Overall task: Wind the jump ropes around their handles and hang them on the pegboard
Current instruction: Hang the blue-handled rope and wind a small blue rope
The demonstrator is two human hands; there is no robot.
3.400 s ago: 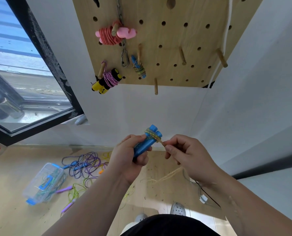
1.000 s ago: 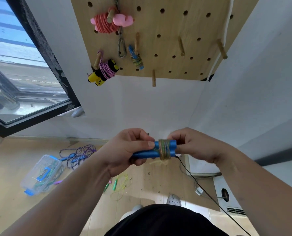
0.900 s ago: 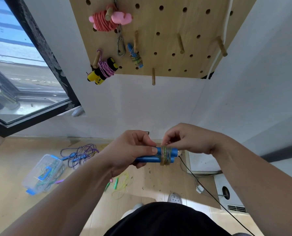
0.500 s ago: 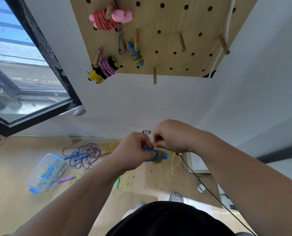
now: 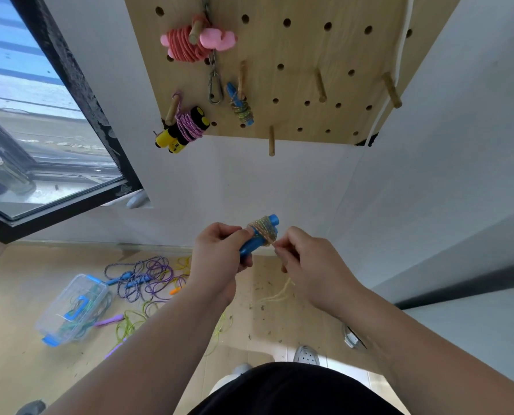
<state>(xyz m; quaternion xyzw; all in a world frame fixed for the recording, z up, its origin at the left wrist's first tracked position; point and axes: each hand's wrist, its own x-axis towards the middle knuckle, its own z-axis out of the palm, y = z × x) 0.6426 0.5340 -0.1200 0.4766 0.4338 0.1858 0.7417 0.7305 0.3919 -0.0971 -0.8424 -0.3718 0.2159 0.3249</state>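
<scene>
Can't see much of the blue handles [image 5: 254, 242], since the left hand [image 5: 216, 259] is wrapped tight around their lower part and only the rounded plastic tips poke out up top. The yellowish rope [image 5: 264, 229] is coiled in a fat, fuzzy band near that end. The right hand [image 5: 305, 265] pinches the rope's loose end just beside the coil, fingertips [image 5: 279, 245] squeezed together; a bit of slack dangles below, partly hidden behind that hand.

Up on the wooden pegboard [image 5: 309, 49] three bundles already hang off round dowel pegs: a pink rope bundle [image 5: 195, 41] with soft-looking, blobby handles, a yellow and black bundle [image 5: 183, 131] wrapped in purple braided cord, and a small blue bundle [image 5: 240, 104]. The board's top is cut off.

On the floor there's a tangled purple rope pile [image 5: 144, 277] and a clear plastic box [image 5: 73, 308] with blue latches; its contents are hard to make out.
</scene>
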